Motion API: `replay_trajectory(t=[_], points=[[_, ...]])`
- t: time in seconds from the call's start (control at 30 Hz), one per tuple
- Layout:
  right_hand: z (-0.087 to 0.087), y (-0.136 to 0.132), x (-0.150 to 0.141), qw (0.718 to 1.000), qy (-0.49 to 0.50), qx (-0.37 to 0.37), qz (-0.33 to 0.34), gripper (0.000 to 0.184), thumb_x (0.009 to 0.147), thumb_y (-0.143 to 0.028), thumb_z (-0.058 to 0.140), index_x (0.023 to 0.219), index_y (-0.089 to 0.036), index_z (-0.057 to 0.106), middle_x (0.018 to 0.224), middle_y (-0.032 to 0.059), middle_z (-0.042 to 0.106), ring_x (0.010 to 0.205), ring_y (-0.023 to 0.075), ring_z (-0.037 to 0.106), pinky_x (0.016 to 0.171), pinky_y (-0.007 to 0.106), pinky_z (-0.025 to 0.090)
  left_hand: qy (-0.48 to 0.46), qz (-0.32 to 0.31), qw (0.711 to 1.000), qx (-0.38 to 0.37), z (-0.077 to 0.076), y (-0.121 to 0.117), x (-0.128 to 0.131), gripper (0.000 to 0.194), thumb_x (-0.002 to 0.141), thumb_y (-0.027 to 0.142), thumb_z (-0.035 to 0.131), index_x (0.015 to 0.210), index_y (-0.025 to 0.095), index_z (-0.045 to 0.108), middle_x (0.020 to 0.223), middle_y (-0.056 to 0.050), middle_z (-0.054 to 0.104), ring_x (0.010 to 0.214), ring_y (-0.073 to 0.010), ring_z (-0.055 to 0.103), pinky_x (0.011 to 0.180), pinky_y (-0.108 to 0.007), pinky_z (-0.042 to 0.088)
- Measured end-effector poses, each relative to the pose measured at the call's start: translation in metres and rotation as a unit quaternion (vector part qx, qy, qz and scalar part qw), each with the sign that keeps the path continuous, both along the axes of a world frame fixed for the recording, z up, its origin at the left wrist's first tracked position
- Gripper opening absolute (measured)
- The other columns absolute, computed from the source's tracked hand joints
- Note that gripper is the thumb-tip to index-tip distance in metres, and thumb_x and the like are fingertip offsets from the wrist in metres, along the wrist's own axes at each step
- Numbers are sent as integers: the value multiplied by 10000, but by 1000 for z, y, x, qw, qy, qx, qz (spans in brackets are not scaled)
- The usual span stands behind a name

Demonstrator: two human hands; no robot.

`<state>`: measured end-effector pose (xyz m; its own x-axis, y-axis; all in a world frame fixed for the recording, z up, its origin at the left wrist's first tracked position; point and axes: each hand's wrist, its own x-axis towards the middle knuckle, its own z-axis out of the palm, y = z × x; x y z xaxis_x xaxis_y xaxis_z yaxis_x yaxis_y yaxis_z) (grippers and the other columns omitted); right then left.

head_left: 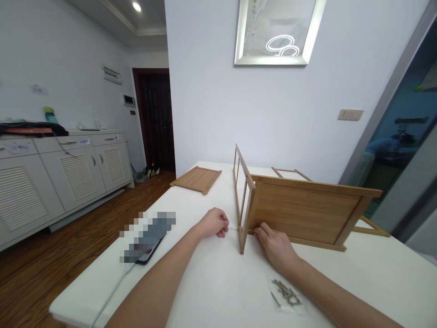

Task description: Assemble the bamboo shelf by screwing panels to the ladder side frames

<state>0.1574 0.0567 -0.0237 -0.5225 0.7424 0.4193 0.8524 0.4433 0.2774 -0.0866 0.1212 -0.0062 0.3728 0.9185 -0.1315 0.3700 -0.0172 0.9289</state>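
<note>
My left hand [215, 222] is closed in a pinch around a thin silver rod [233, 228] that looks like a hex key. Its tip meets the lower part of an upright slatted wooden frame [243, 214]. On the frame's other side stands a wooden panel [303, 209] on its long edge, joined to the frame at a corner. My right hand [275, 243] grips the panel's lower rail close to that corner, fingertips partly hidden. In front of my right forearm, a clear plastic bag [288, 296] holds several screws.
A second wooden panel [198, 178] lies flat at the table's far left. More wooden frames [372, 226] lie behind the upright panel. On the left, a phone [150, 250], partly blurred out, has a white cable [109, 298] running off the near edge of the white table [205, 291].
</note>
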Motion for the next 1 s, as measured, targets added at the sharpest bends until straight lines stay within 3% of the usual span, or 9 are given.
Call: replay_trajectory(t=[1.0], points=[[1,0,-1,1000,2,-7,-7,236,936,-68,432,969,-174,641,886,34,620,642,133,549,532,284,295,-19,19,999,-31,-1,1,4,91,764,63,528,801,144,546,575,-8,639,428,-115,604,446,-206,461]])
